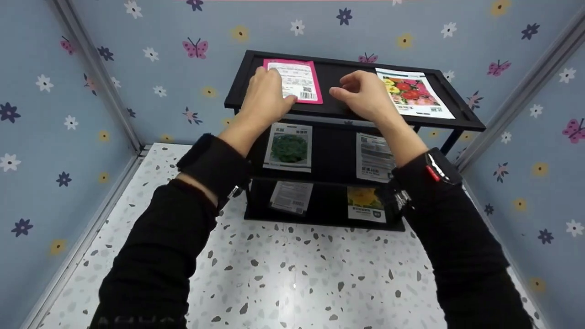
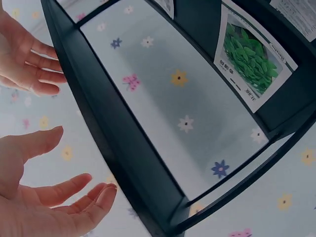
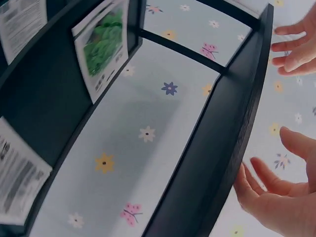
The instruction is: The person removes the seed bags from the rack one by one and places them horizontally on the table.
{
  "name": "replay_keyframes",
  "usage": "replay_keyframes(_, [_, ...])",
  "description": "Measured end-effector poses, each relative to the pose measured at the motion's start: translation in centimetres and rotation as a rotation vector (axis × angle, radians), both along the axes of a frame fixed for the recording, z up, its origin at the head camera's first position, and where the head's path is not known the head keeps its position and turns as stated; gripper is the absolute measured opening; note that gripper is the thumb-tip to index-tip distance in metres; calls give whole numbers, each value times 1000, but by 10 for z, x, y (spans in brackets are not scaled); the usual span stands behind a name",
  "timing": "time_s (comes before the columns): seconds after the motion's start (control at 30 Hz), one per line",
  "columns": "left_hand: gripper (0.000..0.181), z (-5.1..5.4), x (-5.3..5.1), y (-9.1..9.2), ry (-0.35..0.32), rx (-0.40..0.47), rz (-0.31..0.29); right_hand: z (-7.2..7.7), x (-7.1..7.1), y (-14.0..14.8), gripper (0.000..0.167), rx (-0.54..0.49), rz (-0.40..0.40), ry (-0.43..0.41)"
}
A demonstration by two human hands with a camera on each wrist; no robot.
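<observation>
My left hand (image 1: pixel 264 97) is over the near-left part of the black shelf's top board. Beneath and beside it lies a pink-edged seed packet (image 1: pixel 304 82), text side up, partly covered by the hand. In the left wrist view the left hand's fingers (image 2: pixel 74 190) are loosely bent, with nothing between them and the thumb. My right hand (image 1: pixel 369 95) hovers above the top board, just left of a seed packet with red and yellow flowers (image 1: pixel 413 93). Its fingers (image 3: pixel 269 180) are relaxed and hold nothing. Whether either hand touches the board is unclear.
The black three-tier shelf (image 1: pixel 338 112) stands against a flower-patterned wall (image 1: pixel 292 27). Its middle tier bears a green-leaf packet (image 1: pixel 289 148) and a grey text-side packet (image 1: pixel 372 160). On the bottom tier are a pale packet (image 1: pixel 292 196) and a yellow-flower packet (image 1: pixel 364 205).
</observation>
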State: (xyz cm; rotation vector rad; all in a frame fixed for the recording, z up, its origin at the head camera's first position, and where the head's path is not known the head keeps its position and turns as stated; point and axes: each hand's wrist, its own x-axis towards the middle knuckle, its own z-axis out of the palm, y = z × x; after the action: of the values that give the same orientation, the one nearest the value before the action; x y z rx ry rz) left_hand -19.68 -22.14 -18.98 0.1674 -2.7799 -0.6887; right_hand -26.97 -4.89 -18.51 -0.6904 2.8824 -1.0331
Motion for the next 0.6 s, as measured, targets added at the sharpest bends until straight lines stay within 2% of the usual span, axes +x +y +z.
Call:
replay_keyframes(0.13, [47, -2, -12, -1, -29, 71, 76, 2, -7, -11, 53, -28, -65, -134])
replay_keyframes(0.3, [58, -4, -22, -1, -78, 149, 174, 3, -10, -23, 58, -186, -120, -300])
replay_keyframes(0.47, [54, 2, -26, 3, -134, 205, 198, 6, -8, -30, 59, -359, -110, -450])
replay_keyframes(0.6, [55, 9, -27, 5, -161, 307, 198, 7, -8, -31, 58, -457, -76, -528])
